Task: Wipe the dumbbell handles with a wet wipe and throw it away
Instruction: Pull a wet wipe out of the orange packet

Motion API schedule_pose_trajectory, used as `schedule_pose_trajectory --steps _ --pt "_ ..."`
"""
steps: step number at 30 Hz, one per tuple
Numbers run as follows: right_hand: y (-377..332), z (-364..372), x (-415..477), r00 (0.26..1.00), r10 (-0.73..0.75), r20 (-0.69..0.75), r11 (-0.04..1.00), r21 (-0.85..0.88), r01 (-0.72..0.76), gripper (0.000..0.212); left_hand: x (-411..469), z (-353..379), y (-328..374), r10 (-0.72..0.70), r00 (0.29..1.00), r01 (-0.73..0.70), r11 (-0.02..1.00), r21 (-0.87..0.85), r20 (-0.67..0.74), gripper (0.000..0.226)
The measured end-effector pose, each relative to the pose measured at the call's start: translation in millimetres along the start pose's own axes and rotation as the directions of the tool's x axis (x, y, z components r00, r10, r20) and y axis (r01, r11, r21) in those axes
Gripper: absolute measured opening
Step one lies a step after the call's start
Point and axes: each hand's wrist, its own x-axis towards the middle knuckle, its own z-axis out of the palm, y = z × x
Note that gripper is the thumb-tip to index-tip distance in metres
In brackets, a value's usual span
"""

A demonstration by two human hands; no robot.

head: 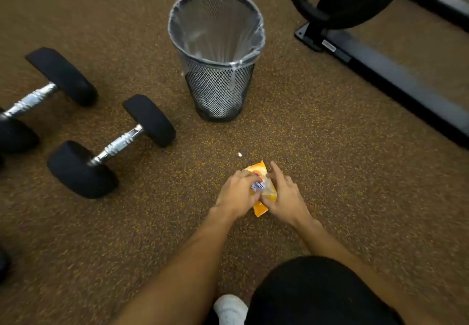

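Wet wipe pack is before the bin, right of the dumbbells. The left hand and right hand both pinch it. Judged light, soft, slick film — best peeled at the flap with the body pinned.

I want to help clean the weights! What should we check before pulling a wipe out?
1. Left hand and right hand both holding the packet: ok.
2. Packet flap open: cannot tell, fingers cover it.
3. Wipe showing: not ok, none seen.
4. Bin upright, lined, open on top: ok.
5. Near dumbbell and far dumbbell handles uncovered: ok.
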Motion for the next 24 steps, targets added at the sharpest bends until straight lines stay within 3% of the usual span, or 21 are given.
schedule_pose_trajectory --steps 4,11,16,20,24 --pt "8.0 10.2 1.3 0.999 0.034 -0.001 0.999 -0.008 -0.034 0.106 4.6 15.3 -6.5 -0.038 0.997 0.038 0.999 -0.003 -0.067 0.020" --pt "13.3 11.5 0.9 0.999 0.002 -0.041 0.995 -0.101 -0.006 0.099 14.7 21.0 -15.9 -0.256 0.953 0.203 0.937 -0.284 -0.163 0.008" --pt "17.6 14.0 0.5 0.996 -0.042 -0.075 0.991 -0.126 0.032 0.065 25.1 17.2 -21.2 -0.381 0.914 0.295 0.862 -0.413 -0.142 0.019" --pt "14.3 21.0 1.0 0.985 -0.127 -0.113 0.968 -0.230 0.099 0.034 27.8 15.7 -24.2 -0.380 0.918 0.297 0.849 -0.437 -0.114 0.022" --pt "4.1 28.2 11.1 0.970 -0.096 -0.221 0.957 -0.289 0.029 0.025 27.6 14.6 -26.3 -0.350 0.933 0.281 0.859 -0.428 -0.088 0.017"
